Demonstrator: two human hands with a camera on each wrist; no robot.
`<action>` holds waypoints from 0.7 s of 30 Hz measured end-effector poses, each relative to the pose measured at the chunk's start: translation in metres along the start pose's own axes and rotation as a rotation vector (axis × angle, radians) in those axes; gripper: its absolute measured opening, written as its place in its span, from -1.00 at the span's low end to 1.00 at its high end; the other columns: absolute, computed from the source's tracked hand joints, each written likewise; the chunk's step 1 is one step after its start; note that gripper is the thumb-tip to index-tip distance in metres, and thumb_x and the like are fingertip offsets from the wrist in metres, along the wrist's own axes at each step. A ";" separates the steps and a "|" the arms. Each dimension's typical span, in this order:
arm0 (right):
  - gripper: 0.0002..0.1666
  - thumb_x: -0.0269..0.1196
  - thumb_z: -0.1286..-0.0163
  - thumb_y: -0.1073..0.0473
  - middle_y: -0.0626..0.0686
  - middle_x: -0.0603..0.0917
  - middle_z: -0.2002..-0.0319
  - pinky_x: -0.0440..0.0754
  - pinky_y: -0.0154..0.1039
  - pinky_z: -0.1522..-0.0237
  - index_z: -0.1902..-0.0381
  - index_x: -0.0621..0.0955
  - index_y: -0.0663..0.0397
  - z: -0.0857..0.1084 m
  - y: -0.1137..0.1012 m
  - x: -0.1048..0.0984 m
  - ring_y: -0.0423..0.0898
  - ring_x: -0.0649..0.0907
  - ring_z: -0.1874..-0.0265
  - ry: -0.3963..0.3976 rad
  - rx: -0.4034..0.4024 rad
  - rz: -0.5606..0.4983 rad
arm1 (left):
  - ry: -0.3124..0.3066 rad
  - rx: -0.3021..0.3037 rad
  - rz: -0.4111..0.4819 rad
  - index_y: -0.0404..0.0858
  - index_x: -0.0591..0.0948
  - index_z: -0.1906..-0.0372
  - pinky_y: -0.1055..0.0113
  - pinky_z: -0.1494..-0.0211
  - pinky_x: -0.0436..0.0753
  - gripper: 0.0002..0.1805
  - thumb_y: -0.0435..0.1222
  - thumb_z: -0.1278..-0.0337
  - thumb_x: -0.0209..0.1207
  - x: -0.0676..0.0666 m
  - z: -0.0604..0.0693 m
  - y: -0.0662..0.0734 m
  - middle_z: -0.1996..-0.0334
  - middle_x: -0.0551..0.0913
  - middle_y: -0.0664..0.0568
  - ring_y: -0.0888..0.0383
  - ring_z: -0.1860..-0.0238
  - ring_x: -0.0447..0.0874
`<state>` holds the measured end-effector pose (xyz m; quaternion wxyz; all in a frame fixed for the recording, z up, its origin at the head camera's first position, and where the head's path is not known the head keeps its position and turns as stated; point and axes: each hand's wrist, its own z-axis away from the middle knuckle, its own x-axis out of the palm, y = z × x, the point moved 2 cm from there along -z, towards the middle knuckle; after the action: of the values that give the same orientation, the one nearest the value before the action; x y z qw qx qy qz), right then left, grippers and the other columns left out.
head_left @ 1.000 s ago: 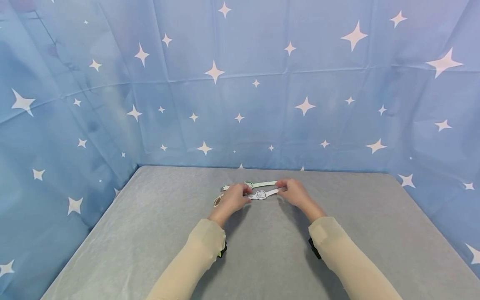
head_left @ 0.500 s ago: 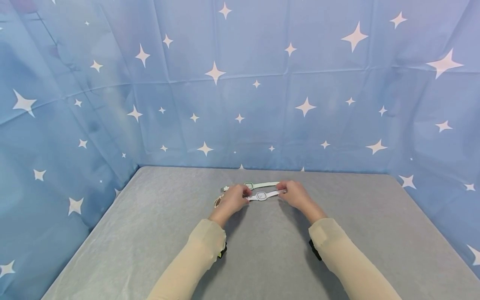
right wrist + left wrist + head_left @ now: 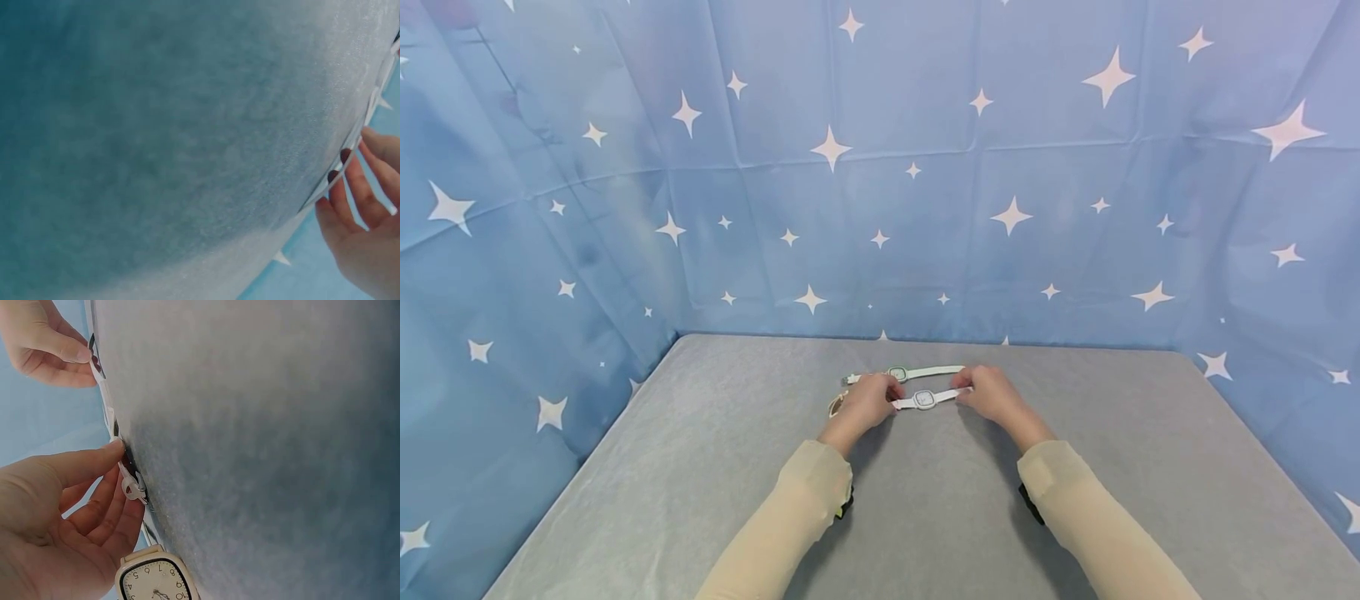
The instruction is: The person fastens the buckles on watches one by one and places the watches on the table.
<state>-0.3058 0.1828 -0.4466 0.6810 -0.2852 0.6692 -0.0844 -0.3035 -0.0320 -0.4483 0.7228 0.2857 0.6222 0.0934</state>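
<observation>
A white wristwatch [image 3: 924,400] lies stretched out on the grey table between both hands. My left hand [image 3: 870,400] pinches its left strap end, and the buckle [image 3: 132,487] shows below the thumb in the left wrist view. On the other side my right hand [image 3: 988,392] holds the other strap end between thumb and fingers. Just behind is a pale green wristwatch [image 3: 898,374], laid out roughly parallel, with its strap reaching toward the right fingers. Beside the left hand sits a beige wristwatch [image 3: 156,581], partly hidden by that hand in the head view.
The grey cloth-covered table [image 3: 925,517] extends around the hands on all sides. A blue curtain [image 3: 925,208] with white stars rises along its back edge and both sides.
The white watch has shifted slightly toward the person, widening its gap from the green watch. Both hands keep their grip on its strap; the green and beige watches stay in place.
</observation>
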 end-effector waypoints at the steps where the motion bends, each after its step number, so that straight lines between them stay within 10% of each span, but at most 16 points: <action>1: -0.80 0.32 -0.25 0.38 0.20 0.76 0.15 0.65 0.05 0.04 0.14 0.73 0.23 0.000 0.000 0.000 0.14 0.70 0.10 -0.001 -0.003 0.005 | -0.001 0.000 0.000 -0.16 0.73 0.19 0.18 -0.02 0.66 -0.77 -0.48 -0.05 0.37 0.000 0.000 0.000 0.17 0.76 0.03 0.09 0.10 0.71; 21: -0.82 0.32 -0.21 0.45 0.15 0.76 0.28 0.64 -0.03 0.15 0.23 0.74 0.21 0.002 0.003 -0.001 0.03 0.68 0.24 0.010 -0.014 -0.007 | 0.014 0.008 0.005 -0.14 0.74 0.26 0.20 0.01 0.64 -0.80 -0.48 -0.06 0.36 -0.001 0.003 -0.001 0.23 0.76 0.05 0.12 0.15 0.69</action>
<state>-0.3045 0.1858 -0.4474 0.6752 -0.2918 0.6723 -0.0837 -0.3013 -0.0344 -0.4477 0.7171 0.2892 0.6270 0.0948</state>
